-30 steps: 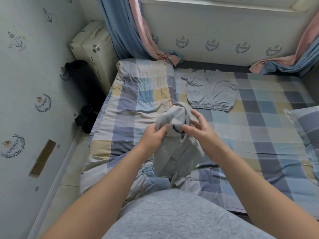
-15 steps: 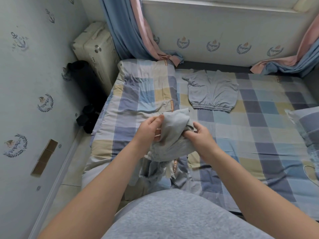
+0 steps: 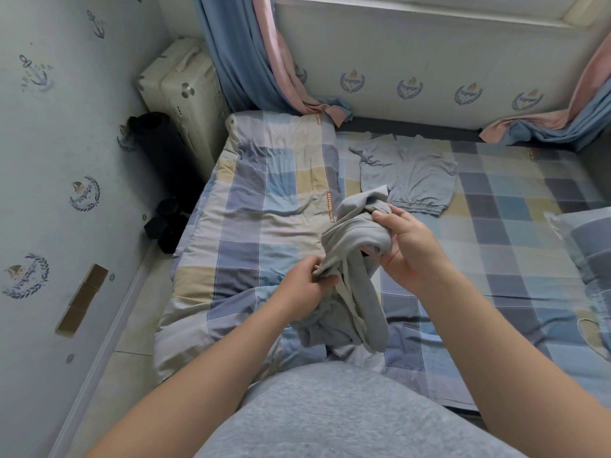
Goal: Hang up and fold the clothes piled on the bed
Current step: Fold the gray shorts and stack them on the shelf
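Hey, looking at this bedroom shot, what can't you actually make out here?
Head view: the grey garment is bunched between the left hand and right hand, so its type and front are hidden by its own folds.
Head view: the pillow is cut off by the right edge.
Head view: the black items beside the bed are too dark to identify.

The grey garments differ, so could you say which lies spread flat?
The far garment, spread near the wall; the near garment is bunched and held up.
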`<action>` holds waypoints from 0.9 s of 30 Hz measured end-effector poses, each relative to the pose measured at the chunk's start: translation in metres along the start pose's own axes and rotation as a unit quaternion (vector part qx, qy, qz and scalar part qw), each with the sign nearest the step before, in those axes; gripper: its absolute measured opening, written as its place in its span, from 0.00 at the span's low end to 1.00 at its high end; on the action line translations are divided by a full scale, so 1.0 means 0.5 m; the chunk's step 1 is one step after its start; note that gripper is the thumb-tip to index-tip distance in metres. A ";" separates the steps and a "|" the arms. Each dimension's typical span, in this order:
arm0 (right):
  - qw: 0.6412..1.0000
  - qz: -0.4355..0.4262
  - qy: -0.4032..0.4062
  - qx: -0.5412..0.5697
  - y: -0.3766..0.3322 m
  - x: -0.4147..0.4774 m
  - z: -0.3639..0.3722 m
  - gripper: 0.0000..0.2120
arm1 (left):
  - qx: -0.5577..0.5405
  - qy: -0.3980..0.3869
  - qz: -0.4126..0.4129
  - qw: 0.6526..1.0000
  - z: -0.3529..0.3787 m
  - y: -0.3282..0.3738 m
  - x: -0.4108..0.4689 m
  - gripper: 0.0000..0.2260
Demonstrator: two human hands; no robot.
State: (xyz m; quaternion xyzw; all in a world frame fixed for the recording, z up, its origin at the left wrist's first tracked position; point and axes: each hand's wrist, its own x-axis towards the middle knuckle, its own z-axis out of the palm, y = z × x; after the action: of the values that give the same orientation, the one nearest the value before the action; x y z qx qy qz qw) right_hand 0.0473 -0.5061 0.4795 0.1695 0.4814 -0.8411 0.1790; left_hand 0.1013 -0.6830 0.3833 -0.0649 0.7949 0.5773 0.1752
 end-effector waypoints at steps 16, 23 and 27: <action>0.886 -0.074 -0.063 -0.454 0.040 0.001 -0.105 0.23 | 0.025 -0.108 0.089 0.990 -0.069 0.084 0.006 0.06; 0.747 -0.076 -0.169 -0.639 0.079 0.023 -0.047 0.09 | 0.084 -0.126 0.094 0.984 -0.079 0.087 0.000 0.03; 0.775 -0.120 -0.101 -0.612 0.083 0.036 -0.055 0.08 | 0.076 -0.116 0.043 0.989 -0.094 0.068 0.007 0.05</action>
State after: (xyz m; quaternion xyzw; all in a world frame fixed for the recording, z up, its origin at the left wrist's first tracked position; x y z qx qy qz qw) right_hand 0.0536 -0.5041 0.4270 -0.1209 0.8900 -0.3965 0.1898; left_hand 0.0784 -0.7158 0.4251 0.0502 0.8127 0.5259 0.2457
